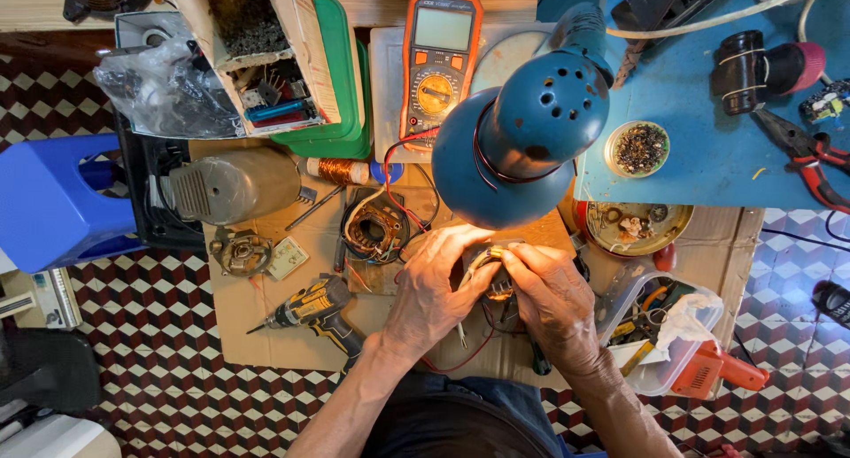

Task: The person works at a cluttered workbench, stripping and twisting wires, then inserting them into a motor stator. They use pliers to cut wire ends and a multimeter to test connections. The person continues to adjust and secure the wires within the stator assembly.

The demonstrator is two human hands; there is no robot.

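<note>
My left hand and my right hand meet under a blue desk lamp, both gripping a small motor part with copper windings and thin wires. Most of that part is hidden by my fingers. Red and black leads run from it toward an orange multimeter at the back. A round motor stator with copper coils lies just left of my left hand on the cardboard sheet.
A yellow cordless drill lies at front left. A grey motor housing, a copper wire spool and a green tray sit behind. Right: a clear tool tub, an orange tool, red pliers, a blue stool.
</note>
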